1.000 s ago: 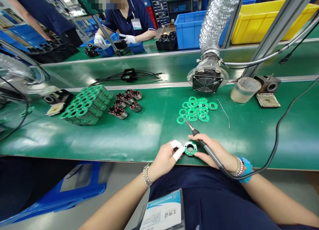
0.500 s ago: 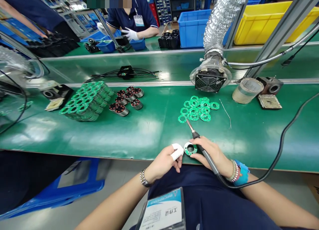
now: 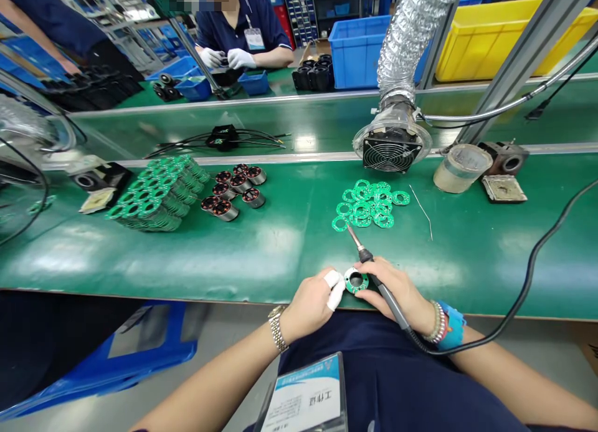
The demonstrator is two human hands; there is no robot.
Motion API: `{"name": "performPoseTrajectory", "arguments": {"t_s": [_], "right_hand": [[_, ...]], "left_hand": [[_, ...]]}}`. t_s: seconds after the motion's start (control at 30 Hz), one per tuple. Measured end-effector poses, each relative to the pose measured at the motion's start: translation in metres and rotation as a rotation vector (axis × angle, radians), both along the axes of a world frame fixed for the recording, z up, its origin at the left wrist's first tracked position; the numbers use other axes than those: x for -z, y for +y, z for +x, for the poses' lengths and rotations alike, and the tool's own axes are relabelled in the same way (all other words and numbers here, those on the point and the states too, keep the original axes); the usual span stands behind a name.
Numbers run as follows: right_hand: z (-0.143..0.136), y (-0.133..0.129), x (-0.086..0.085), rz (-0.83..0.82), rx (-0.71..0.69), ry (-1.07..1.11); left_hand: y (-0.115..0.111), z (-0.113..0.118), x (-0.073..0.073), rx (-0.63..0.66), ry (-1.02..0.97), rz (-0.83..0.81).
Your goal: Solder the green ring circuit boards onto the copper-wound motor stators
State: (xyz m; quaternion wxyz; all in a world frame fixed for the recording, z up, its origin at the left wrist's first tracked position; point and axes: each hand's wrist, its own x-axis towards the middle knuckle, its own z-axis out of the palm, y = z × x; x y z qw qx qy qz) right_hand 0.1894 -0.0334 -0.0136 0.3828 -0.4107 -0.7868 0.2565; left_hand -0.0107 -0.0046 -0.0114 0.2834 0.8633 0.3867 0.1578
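Note:
Close to the bench's front edge is a ring-shaped green circuit board [image 3: 361,288] with a round dark opening. My right hand [image 3: 397,288] grips it from the right, thumb below and fingertips above. The same hand carries a soldering iron [image 3: 385,293], lying across the fingers with its tip pointing up and left, away from the ring. White covers wrap fingertips of my left hand [image 3: 314,300], which is closed against the ring's left edge; what lies between those fingertips is hidden. Beyond the iron's tip lies a loose pile of green ring boards [image 3: 362,209].
Solder wire [image 3: 422,212] lies right of the pile, near a tape-wrapped pot [image 3: 460,168] and an iron stand [image 3: 507,176]. A fume fan [image 3: 391,154] hangs behind. Left are motor stators [image 3: 225,210] and stacked board panels [image 3: 154,192]. The iron's cable [image 3: 527,282] loops right. A co-worker [image 3: 243,30] sits opposite.
My left hand has turned and its fingers have drawn closer together at the ring's edge. My right hand keeps its hold. The co-worker's gloved hands have come together.

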Motion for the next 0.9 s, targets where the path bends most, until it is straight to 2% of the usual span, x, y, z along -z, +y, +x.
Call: {"name": "performPoseTrajectory", "arguments": {"t_s": [0.1,0.13,0.17,0.2,0.23,0.3,0.37,0.43,0.5,0.57,0.6,0.7,0.77,0.83,0.9], "right_hand": [[-0.001,0.0,0.0,0.008,0.004,-0.008],[-0.001,0.0,0.0,0.012,0.005,-0.006],[-0.001,0.0,0.0,0.015,0.005,-0.003],[-0.001,0.0,0.0,0.017,0.004,0.002],[-0.001,0.0,0.001,0.016,0.004,0.006],[0.0,0.0,0.001,0.005,0.001,0.01],[0.0,0.001,0.001,-0.001,-0.002,0.012],[0.0,0.001,0.001,0.002,-0.004,0.013],[0.0,0.0,0.001,0.003,-0.006,0.012],[0.0,0.0,0.001,-0.002,-0.007,0.011],[0.0,0.0,0.001,-0.003,-0.006,0.012],[-0.001,0.0,0.002,0.004,0.004,0.015],[-0.001,0.0,0.003,0.008,0.005,0.02],[-0.001,0.001,0.003,0.013,0.004,0.026],[-0.001,0.001,0.004,0.013,0.002,0.031]], "left_hand": [[-0.003,0.008,-0.005,-0.154,-0.148,-0.509],[-0.004,0.008,-0.007,-0.17,-0.167,-0.618],[-0.004,0.007,-0.008,-0.174,-0.164,-0.644],[-0.003,0.004,-0.009,-0.168,-0.139,-0.58],[-0.003,0.0,-0.01,-0.15,-0.102,-0.45],[-0.001,-0.009,-0.009,-0.073,-0.016,-0.115],[0.0,-0.016,-0.006,0.024,0.053,0.143],[0.001,-0.018,-0.004,0.087,0.095,0.265],[0.001,-0.013,-0.005,0.079,0.109,0.261],[0.001,-0.004,-0.007,-0.003,0.069,0.097],[0.001,0.001,-0.009,-0.066,0.017,-0.055],[0.0,0.01,-0.014,-0.279,-0.25,-0.685],[0.0,0.009,-0.015,-0.344,-0.419,-1.03],[0.0,0.004,-0.014,-0.343,-0.512,-1.184],[0.002,-0.001,-0.011,-0.324,-0.542,-1.212]]}}
